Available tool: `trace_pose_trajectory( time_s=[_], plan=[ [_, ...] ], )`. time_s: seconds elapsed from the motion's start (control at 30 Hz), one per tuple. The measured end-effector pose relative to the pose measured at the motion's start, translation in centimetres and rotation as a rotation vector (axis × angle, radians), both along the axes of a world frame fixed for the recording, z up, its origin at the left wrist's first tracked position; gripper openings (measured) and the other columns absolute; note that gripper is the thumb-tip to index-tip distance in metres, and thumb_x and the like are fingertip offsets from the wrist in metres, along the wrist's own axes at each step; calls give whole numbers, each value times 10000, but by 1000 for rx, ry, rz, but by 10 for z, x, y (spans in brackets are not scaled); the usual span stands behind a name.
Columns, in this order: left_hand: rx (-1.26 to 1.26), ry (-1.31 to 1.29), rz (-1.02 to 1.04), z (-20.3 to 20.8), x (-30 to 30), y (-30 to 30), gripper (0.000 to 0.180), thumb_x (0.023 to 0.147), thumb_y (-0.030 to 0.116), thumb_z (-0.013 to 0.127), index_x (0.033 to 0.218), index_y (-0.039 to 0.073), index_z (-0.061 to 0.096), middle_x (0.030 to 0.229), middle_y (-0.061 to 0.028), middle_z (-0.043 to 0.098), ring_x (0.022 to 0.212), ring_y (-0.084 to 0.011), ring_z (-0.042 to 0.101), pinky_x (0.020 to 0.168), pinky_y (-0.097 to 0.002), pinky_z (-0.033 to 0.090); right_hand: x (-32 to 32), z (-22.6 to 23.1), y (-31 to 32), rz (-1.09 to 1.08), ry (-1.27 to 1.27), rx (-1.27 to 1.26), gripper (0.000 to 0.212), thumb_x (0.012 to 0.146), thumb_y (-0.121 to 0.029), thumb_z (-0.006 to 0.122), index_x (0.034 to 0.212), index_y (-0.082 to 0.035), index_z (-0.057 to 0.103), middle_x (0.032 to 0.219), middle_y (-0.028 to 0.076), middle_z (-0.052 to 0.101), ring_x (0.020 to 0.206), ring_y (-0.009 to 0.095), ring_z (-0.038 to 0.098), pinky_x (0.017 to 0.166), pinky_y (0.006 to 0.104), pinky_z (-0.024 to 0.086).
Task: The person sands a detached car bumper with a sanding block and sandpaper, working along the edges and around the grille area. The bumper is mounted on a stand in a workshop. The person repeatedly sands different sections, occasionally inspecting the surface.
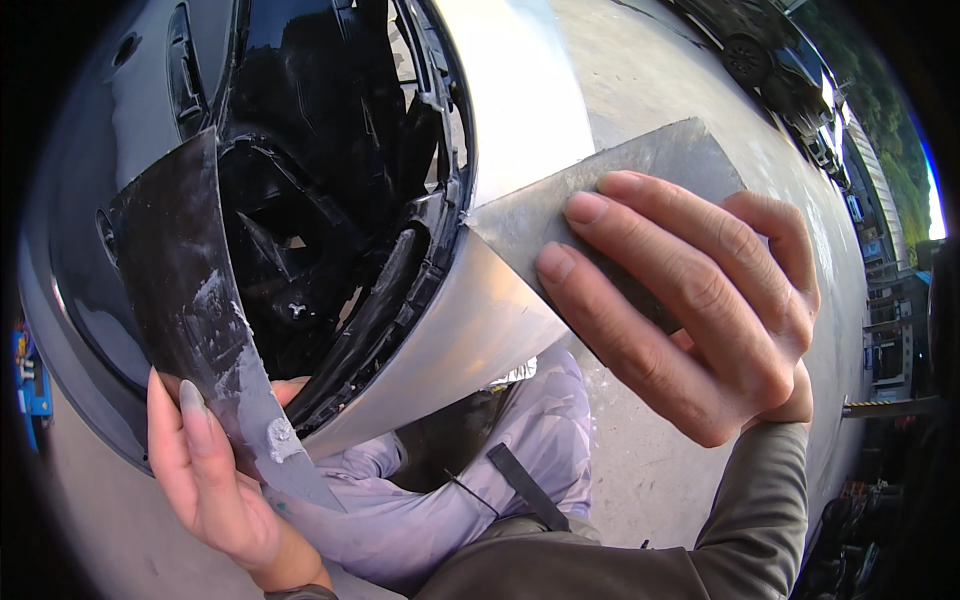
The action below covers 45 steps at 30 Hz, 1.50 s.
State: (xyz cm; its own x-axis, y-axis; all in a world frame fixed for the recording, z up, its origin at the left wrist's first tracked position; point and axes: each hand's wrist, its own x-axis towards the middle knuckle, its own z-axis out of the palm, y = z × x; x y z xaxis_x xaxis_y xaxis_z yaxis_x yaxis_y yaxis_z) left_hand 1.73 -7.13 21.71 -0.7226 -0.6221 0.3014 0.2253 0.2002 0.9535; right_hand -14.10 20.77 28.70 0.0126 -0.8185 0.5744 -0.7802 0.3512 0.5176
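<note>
My left hand (215, 490) is closed on the lower part of a dark, slightly curved mixing board (175, 245), thumb on one side and fingers partly behind it. Grey filler paste (285, 442) is smeared along the board's lower right edge, with a small lump near the bottom. In my right hand (690, 300) is a flat grey metal spreader (690, 150), gripped with the fingers laid across its face. One corner of the spreader meets the rim of a bare, silvery car body panel (430, 350); whether it presses there I cannot tell.
Beside the panel is a black-lined opening (290, 200) in the car body, with a glossy dark panel (90, 330) to its left. My legs (400, 530) are bent below the panel. Another dark vehicle (770, 70) stands at the far right on the concrete floor (640, 70).
</note>
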Motion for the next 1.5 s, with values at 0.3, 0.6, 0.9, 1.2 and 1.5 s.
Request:
trace_pose_trajectory(
  time_s=[0.3, 0.6, 0.9, 1.2, 1.5],
  plan=[
    [-26, 16, -163, -3, 0, -14, 537, 1132, 191, 437, 1544, -151, 417, 977, -257, 743, 905, -267, 708, 922, -367, 523, -60, 26, 10, 156, -41, -93, 244, 913, -72, 811, 1156, -49, 808, 1025, 144, 817, 990, 286, 806, 863, 403, 656],
    [-48, 51, -19, -2, -3, 0, 528, 1135, 188, 413, 1547, -142, 402, 1117, -272, 727, 1030, -281, 685, 993, -388, 499, 8, 4, 41, 31, -893, -311, 264, 783, 82, 799, 1029, -5, 757, 889, 105, 797, 818, 205, 807, 723, 302, 638],
    [197, 103, -590, 13, 6, 72, 525, 1101, 172, 502, 1551, -80, 400, 1496, -144, 554, 1347, -206, 542, 1184, -363, 369, 45, -8, 44, 159, -1830, -282, 357, 891, -220, 905, 1090, -37, 671, 899, 36, 744, 810, 102, 706, 726, 269, 546],
    [-103, 113, -637, 4, 2, 105, 404, 1056, -10, 592, 1415, -108, 435, 1123, -152, 690, 773, -114, 640, 698, -235, 497, 57, -47, 78, 117, -1412, -702, 206, 858, 2, 825, 1013, -36, 694, 898, 73, 735, 786, 165, 711, 742, 344, 612],
    [-526, 136, -534, 0, -15, 149, 513, 1005, -58, 605, 1448, -207, 394, 1061, -306, 720, 843, -373, 765, 760, -403, 592, 72, -70, 88, 140, -632, -278, 344, 785, -181, 688, 1096, -163, 834, 1064, 73, 763, 951, 260, 734, 951, 496, 608]
  ],
)
